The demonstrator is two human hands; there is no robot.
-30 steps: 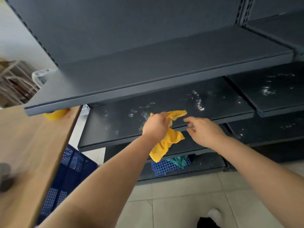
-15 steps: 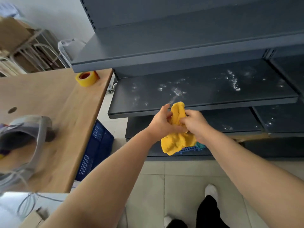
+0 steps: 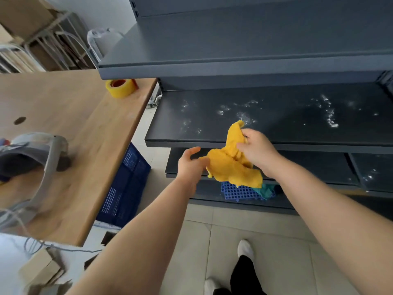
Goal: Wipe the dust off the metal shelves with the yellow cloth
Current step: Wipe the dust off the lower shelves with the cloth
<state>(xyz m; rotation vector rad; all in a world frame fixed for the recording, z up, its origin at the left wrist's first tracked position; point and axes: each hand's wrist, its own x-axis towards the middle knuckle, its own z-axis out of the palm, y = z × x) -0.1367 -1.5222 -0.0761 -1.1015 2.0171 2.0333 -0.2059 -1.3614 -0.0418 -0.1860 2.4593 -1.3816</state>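
The yellow cloth [image 3: 232, 167] hangs crumpled in front of the edge of a dark metal shelf [image 3: 276, 116] that carries patches of white dust. My right hand [image 3: 257, 151] grips the cloth's upper part, with one corner sticking up over the shelf edge. My left hand [image 3: 190, 161] holds the cloth's left edge between thumb and fingers, just below the shelf's front lip. A cleaner shelf [image 3: 212, 45] sits above, and lower shelves with dust [image 3: 370, 173] lie beneath.
A wooden table [image 3: 80, 133] stands to the left with a yellow tape roll [image 3: 121, 88] and a grey device [image 3: 32, 158]. A dark blue crate [image 3: 125, 186] sits under it. A blue perforated basket [image 3: 238, 191] with teal fabric lies on the bottom shelf. My feet stand on the tiled floor.
The view has tilted down and right. My right hand came onto the cloth and now grips its top, while my left hand slid to the cloth's left edge, spreading it out.
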